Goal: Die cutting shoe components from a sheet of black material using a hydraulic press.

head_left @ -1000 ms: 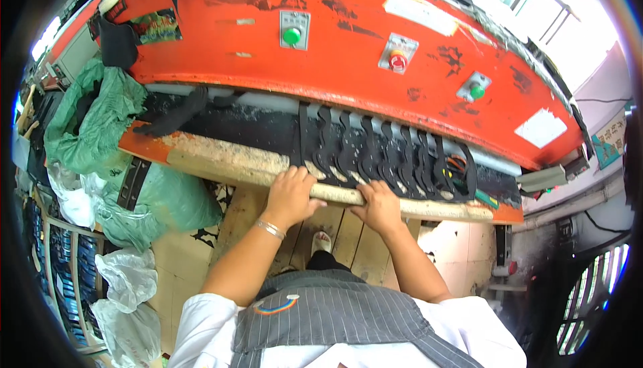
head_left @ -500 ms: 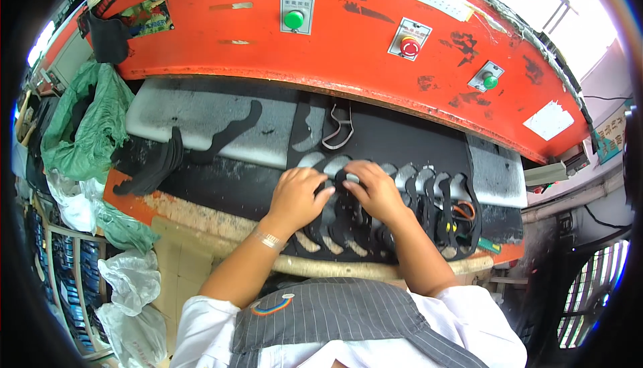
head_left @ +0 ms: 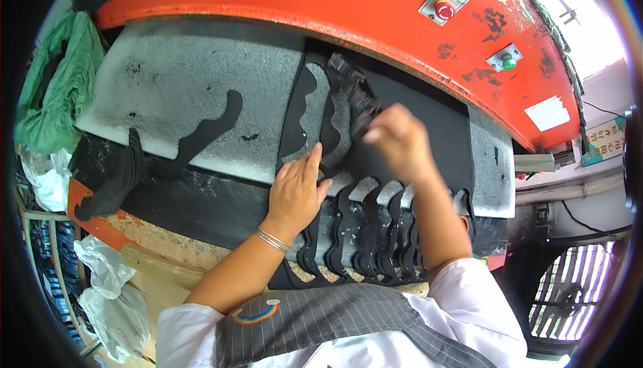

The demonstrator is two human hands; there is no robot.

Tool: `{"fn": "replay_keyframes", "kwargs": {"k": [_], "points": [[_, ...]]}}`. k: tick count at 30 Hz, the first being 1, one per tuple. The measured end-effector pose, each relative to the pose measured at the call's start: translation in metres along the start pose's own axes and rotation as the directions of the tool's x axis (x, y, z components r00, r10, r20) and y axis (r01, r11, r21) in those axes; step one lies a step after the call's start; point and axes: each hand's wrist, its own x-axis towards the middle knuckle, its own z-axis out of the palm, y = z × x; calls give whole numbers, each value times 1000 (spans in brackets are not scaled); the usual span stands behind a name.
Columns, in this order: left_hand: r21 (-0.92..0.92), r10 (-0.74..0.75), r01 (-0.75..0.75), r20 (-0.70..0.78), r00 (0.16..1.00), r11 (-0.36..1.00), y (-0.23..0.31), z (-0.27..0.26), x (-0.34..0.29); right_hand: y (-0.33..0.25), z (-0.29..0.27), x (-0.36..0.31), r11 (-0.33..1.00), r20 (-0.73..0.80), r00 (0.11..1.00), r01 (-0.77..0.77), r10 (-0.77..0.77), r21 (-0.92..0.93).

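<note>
My right hand (head_left: 400,141), slightly blurred, is closed around the near end of a dark, wavy cutting die (head_left: 355,90). The die is tilted over the black sheet (head_left: 432,120), its far end by the press. My left hand (head_left: 298,186) lies flat on the sheet's left part with fingers stretched, its fingertips beside a wavy cut-out. Rows of wavy holes, with narrow black strips between them, run along the near part of the sheet. One loose wavy black piece (head_left: 213,125) lies to the left, and a stack of similar pieces (head_left: 119,184) sits farther left.
The orange-red press beam (head_left: 281,9) spans the far side, carrying a red button (head_left: 444,10) and a green button (head_left: 509,64). Under the sheet is a worn grey cutting board (head_left: 194,59). Green sacking (head_left: 53,80) and white plastic bags (head_left: 117,314) are at the left.
My right hand has moved up and right and taken hold of the cutting die, which lay on the sheet. My left hand has flattened out on the sheet. The view has shifted closer to the board.
</note>
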Motion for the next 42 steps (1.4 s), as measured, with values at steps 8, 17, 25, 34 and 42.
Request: {"fn": "replay_keyframes", "kwargs": {"k": [8, 17, 25, 34, 42], "points": [[39, 38, -39, 13, 999, 998, -3, 1, 2, 44, -73, -59, 798, -234, 958, 7, 167, 602], [-73, 14, -1, 187, 982, 997, 24, 20, 29, 41, 17, -79, 980, 72, 988, 146, -137, -135], [-91, 67, -54, 142, 988, 994, 17, 34, 24, 39, 41, -85, 901, -115, 944, -328, 308, -285], [-91, 67, -51, 184, 981, 995, 14, 31, 21, 33, 56, -87, 903, -150, 942, -332, 300, -274], [-78, 125, -115, 145, 982, 990, 9, 32, 29, 32, 57, -80, 888, -174, 949, -308, 263, -341]]}}
